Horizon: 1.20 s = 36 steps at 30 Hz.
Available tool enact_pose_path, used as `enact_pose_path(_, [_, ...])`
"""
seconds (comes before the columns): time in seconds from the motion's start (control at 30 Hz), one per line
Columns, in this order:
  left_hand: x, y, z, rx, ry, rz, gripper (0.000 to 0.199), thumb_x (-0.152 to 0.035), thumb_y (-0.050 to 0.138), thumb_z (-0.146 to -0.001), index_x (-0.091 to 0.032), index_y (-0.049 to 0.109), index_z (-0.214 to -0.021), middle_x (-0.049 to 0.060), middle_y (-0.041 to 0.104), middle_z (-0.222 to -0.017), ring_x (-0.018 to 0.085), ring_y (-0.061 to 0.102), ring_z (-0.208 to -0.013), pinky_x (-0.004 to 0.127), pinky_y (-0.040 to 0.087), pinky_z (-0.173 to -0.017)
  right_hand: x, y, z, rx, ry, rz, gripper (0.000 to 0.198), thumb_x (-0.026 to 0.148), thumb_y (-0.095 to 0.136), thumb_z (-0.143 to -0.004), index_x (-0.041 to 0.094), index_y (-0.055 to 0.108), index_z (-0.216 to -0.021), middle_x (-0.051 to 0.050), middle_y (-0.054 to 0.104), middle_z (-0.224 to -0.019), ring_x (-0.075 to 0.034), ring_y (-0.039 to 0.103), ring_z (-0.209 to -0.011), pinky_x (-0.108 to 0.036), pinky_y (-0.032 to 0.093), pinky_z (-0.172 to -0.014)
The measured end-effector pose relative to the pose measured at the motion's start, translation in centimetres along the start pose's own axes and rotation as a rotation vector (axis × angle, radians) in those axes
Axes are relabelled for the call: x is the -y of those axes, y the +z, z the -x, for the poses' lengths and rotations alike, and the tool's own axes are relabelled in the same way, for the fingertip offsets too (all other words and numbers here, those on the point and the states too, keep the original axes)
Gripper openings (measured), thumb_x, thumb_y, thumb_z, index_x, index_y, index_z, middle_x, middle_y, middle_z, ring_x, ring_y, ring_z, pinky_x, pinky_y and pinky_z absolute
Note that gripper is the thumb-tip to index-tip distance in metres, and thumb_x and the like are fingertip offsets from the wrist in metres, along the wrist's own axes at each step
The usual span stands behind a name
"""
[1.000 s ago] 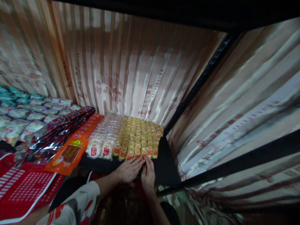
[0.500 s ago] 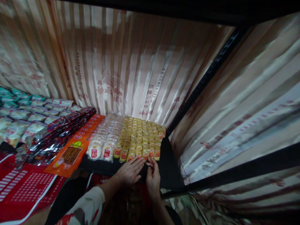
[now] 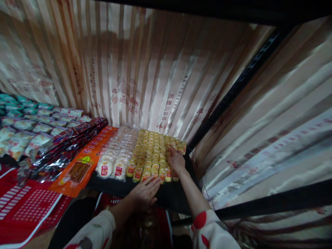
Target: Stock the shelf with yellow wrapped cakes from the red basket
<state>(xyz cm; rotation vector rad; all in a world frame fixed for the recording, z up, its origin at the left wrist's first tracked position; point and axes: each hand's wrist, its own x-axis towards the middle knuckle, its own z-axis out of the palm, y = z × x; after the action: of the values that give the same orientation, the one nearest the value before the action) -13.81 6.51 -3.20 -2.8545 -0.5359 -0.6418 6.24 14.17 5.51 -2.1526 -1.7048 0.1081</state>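
Upper garment of the wearer: off-white fabric with a bold, scattered print. Left sleeve (image 3: 95,228): pale ground bearing a muted grey-green leaf shape, a dark grey patch and touches of red; the cuff (image 3: 111,218) is plain and loosely cut, ending on the forearm. Right sleeve (image 3: 212,230): same pale cloth, with a large, rounded red motif at its edge and a smaller, petal-shaped red one below. Left hand (image 3: 145,193) and right hand (image 3: 176,159): both bare, five-fingered, beyond uncovered forearms. Finer weave and stitching are indistinct in the dim light.

Left hand (image 3: 145,193) straight-fingered, right hand (image 3: 176,159) farther forward, perhaps half-curled
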Motion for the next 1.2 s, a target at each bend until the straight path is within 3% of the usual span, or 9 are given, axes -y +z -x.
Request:
enact_pose_path(0.13, [0.2, 0.3, 0.1, 0.002, 0.028, -0.007, 0.049, -0.032, 0.036, -0.09, -0.001, 0.044, -0.127, 0.015, 0.038, -0.141, 0.026, 0.02, -0.137, 0.042, 0.023, -0.111, 0.4, 0.4, -1.0, 0.056, 0.0, 0.089, 0.054, 0.013, 0.041, -0.078, 0.022, 0.046, -0.131, -0.009, 0.066, -0.101, -0.024, 0.053, -0.108, -0.033, 0.043, -0.081])
enact_pose_path(0.37, [0.1, 0.5, 0.1, 0.008, 0.015, 0.002, 0.049, -0.032, 0.039, -0.089, -0.001, 0.045, -0.127, 0.016, 0.037, -0.141, 0.026, 0.02, -0.137, 0.042, 0.022, -0.112, 0.6, 1.5, -1.3, 0.016, -0.076, 0.042, 0.05, 0.012, 0.041, -0.08, 0.023, 0.049, -0.128, -0.007, 0.067, -0.103, -0.022, 0.053, -0.106, -0.03, 0.043, -0.082])
enact_pose_path(0.57, [0.0, 0.3, -0.1, 0.041, 0.005, 0.008, 0.05, -0.031, 0.04, -0.088, -0.001, 0.045, -0.128, 0.016, 0.035, -0.142, 0.025, 0.018, -0.137, 0.042, 0.02, -0.113, 0.4, 1.1, -1.8, -0.015, 0.033, 0.084, 0.044, 0.02, 0.041, -0.083, 0.022, 0.05, -0.127, -0.009, 0.066, -0.103, -0.023, 0.055, -0.106, -0.032, 0.044, -0.082])
enact_pose_path(0.77, [0.0, 0.3, -0.1, 0.032, -0.005, 0.023, 0.049, -0.031, 0.039, -0.088, -0.001, 0.045, -0.127, 0.015, 0.037, -0.141, 0.025, 0.02, -0.137, 0.042, 0.021, -0.113, 1.0, 1.3, -3.0, 0.021, 0.042, 0.112, 0.043, 0.017, 0.043, -0.081, 0.02, 0.054, -0.123, -0.011, 0.067, -0.101, -0.024, 0.056, -0.104, -0.033, 0.045, -0.08])
enact_pose_path(0.93, [0.0, -0.1, -0.3, 0.067, -0.005, 0.032, 0.048, -0.031, 0.039, -0.088, -0.002, 0.046, -0.126, 0.015, 0.036, -0.142, 0.025, 0.02, -0.137, 0.041, 0.02, -0.113, 0.7, 1.5, -3.3, 0.021, -0.034, -0.029, 0.042, 0.013, 0.042, -0.079, 0.021, 0.057, -0.118, -0.005, 0.068, -0.1, -0.02, 0.058, -0.1, -0.03, 0.045, -0.083])
enact_pose_path(1.03, [0.0, -0.1, -0.3, 0.046, -0.007, 0.041, 0.049, -0.03, 0.04, -0.087, -0.001, 0.045, -0.127, 0.015, 0.037, -0.141, 0.025, 0.021, -0.137, 0.041, 0.021, -0.113, -0.5, 1.2, -2.5, -0.059, -0.041, -0.086, 0.04, 0.018, 0.04, -0.082, 0.022, 0.057, -0.118, -0.005, 0.067, -0.105, -0.02, 0.056, -0.103, -0.031, 0.044, -0.087])
enact_pose_path(1.2, [0.0, 0.2, -0.1, 0.011, 0.005, 0.039, 0.049, -0.03, 0.04, -0.089, -0.001, 0.044, -0.128, 0.015, 0.036, -0.142, 0.026, 0.019, -0.137, 0.042, 0.021, -0.113, -3.5, 1.3, 1.7, -0.361, 0.055, -0.227, 0.043, 0.027, 0.036, -0.083, 0.015, 0.057, -0.118, -0.01, 0.064, -0.107, -0.022, 0.056, -0.101, -0.038, 0.043, -0.089])
